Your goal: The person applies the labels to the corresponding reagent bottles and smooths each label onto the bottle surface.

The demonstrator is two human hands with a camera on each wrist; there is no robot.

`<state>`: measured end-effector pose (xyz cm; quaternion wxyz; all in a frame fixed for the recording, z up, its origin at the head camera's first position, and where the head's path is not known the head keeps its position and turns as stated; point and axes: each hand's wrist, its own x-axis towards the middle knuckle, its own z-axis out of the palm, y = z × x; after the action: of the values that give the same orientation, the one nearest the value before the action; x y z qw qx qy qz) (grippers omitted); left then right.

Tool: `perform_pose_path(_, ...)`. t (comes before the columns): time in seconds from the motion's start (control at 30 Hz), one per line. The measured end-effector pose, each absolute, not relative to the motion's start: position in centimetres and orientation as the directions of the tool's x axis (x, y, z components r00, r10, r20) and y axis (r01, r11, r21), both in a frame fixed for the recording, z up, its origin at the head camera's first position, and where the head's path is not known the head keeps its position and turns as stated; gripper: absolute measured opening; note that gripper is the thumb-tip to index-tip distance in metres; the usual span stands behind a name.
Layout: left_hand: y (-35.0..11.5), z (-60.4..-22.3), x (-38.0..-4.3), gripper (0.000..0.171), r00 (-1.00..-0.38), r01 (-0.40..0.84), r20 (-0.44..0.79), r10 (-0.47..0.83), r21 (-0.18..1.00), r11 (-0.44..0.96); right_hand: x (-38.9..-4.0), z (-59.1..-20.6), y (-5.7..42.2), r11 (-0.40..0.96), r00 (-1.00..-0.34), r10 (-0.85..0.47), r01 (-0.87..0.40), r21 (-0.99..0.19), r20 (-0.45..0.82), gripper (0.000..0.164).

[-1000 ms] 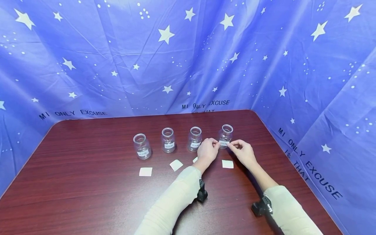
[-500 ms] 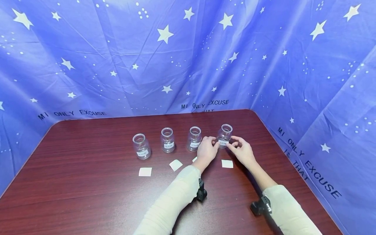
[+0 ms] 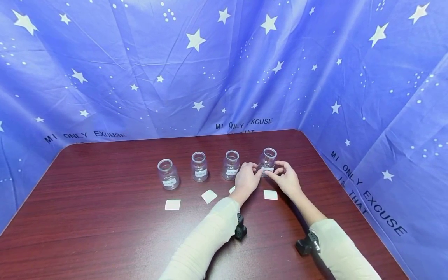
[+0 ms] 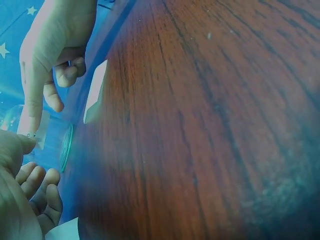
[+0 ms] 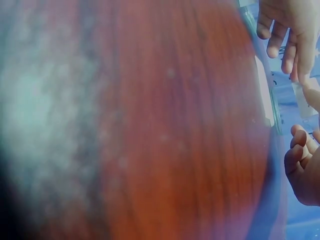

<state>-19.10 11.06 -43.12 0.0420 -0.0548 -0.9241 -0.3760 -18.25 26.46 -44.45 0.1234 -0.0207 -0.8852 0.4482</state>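
Note:
The rightmost clear glass jar (image 3: pixel 269 156) stands upright on the table between both hands, with a white printed label (image 3: pixel 268 169) on its front. My left hand (image 3: pixel 246 181) holds the jar's left side, its thumb at the label's left part. From the other side my right hand (image 3: pixel 289 182) grips the jar, index finger along its side and thumb flat on the label. In the left wrist view, the thumbs of the left hand (image 4: pixel 17 195) and right hand (image 4: pixel 55 35) nearly meet over the label (image 4: pixel 41 131). The label's middle is partly covered.
Three more labelled jars stand in a row to the left: a near one (image 3: pixel 232 161), a middle one (image 3: pixel 199 165) and a far-left one (image 3: pixel 168 173). White paper squares (image 3: pixel 172 204) lie before the jars on the dark red table (image 3: pixel 105 217). A blue star-printed curtain (image 3: pixel 140 58) hangs behind.
My right hand has gone from pinching the label's right edge to holding the jar's side. Its thumb has slid left across the label. My left hand stays nearly where it was.

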Motion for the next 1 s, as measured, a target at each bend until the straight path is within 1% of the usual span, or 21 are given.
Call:
perform_pose_path(0.1, 11.0, -43.0, -19.1, 0.034, -0.991, 0.127, 0.112, 0.068, 0.685, 0.717, -18.3, -44.5, 26.4, 0.613, -0.969, 0.139, -0.076, -0.786, 0.202, 0.052)
perform_pose_path(0.27, 10.9, -43.1, -19.3, 0.047, -0.989, 0.145, 0.117, 0.090, 0.673, 0.725, -18.4, -44.4, 26.4, 0.618, -0.968, 0.122, -0.098, -0.780, 0.218, 0.050)
perform_pose_path(0.5, 10.8, -43.2, -19.3, 0.039, -0.985, 0.171, 0.124, 0.118, 0.663, 0.729, -18.7, -44.0, 27.1, 0.621, -0.967, 0.063, -0.157, -0.768, 0.248, 0.039)
perform_pose_path(0.6, 10.8, -43.2, -19.4, 0.039, -0.985, 0.175, 0.128, 0.120, 0.667, 0.724, -18.8, -43.8, 27.6, 0.595, -0.973, 0.029, -0.166, -0.787, 0.227, 0.037)
perform_pose_path(0.8, 10.7, -43.2, -19.3, 0.039, -0.987, 0.163, 0.113, 0.117, 0.672, 0.723, -18.8, -43.7, 28.5, 0.551, -0.989, -0.013, -0.127, -0.825, 0.144, 0.041)
perform_pose_path(1.0, 10.6, -43.1, -19.3, 0.039, -0.986, 0.168, 0.120, 0.118, 0.683, 0.711, -18.7, -43.9, 28.6, 0.524, -0.991, -0.026, -0.123, -0.842, 0.129, 0.044)
